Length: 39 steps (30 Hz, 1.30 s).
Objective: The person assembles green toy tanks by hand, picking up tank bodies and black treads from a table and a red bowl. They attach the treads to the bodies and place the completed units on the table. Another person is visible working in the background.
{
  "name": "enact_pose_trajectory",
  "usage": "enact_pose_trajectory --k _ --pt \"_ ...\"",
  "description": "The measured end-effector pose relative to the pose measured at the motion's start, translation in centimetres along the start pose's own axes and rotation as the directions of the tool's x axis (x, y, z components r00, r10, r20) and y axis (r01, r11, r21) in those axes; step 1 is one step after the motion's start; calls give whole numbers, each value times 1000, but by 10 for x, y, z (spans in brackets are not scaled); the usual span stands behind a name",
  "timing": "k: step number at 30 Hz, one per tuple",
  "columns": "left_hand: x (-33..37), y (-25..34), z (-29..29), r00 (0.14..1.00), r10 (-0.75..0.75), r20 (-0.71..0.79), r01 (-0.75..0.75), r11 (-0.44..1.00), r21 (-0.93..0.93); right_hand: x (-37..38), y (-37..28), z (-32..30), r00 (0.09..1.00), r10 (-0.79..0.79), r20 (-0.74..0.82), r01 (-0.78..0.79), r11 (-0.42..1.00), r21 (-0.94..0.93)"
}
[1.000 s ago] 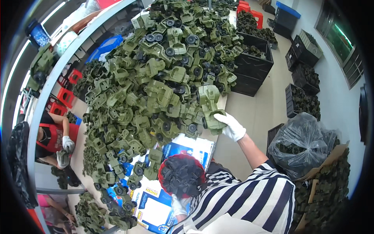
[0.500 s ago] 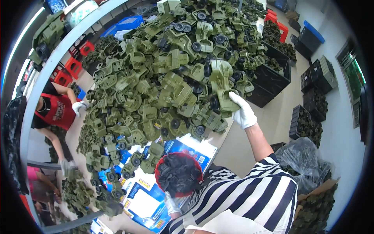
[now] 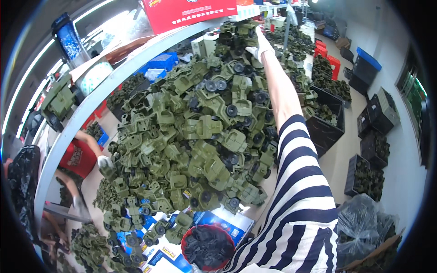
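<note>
Right grip (image 3: 262, 48) spread apart at heaped green toy vehicles (image 3: 210, 164), printed cardboard (image 3: 226, 222) nearer, black crates (image 3: 319, 136) on pale floor (image 3: 335, 176)

Your right arm (image 3: 296, 168) reaches far out, starting from your shoulder between 4 and 5 o'clock in the view and ending with your right hand (image 3: 262, 47) near 1 o'clock. It runs almost straight, aimed a little short of 12 o'clock. Your striped sleeve (image 3: 298, 145) covers it to around the elbow, and past that your forearm (image 3: 281, 84) is bare, narrowing to the wrist (image 3: 269, 57), which looks nearly in line with it. The hand wears a white glove. Your fingers (image 3: 258, 34) point close to 12 o'clock, while your thumb (image 3: 250, 49) sticks out toward 10 o'clock, leaving a clear gap between them. Your striped torso (image 3: 264, 248) fills the area toward 5 o'clock.
</note>
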State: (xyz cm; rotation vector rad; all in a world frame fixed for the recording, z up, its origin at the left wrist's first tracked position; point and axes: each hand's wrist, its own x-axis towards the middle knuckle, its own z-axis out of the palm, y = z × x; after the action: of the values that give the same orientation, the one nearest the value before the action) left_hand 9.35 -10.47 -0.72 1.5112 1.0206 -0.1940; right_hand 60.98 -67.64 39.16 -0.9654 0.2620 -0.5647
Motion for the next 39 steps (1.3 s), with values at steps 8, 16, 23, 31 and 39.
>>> enact_pose_trajectory --k 8,16,23,31,39 --pt "-16 -11 -9 997 -20 -71 18 999 -31 -43 67 -24 957 -268 112 291 883 -368" --pt "-41 -57 -58 997 -9 -76 0 993 -120 -338 105 -75 931 -8 364 192 860 -473" --pt "-59 -51 -82 967 -221 129 250 923 -291 -557 194 -124 654 715 246 -152 443 -884" --pt "13 -54 -158 854 428 -296 -349 893 284 -637 290 -190 509 838 194 58 191 -980" --pt "151 119 -146 519 639 567 -452 -358 817 -633 279 -164 545 799 253 435 -12 -900"
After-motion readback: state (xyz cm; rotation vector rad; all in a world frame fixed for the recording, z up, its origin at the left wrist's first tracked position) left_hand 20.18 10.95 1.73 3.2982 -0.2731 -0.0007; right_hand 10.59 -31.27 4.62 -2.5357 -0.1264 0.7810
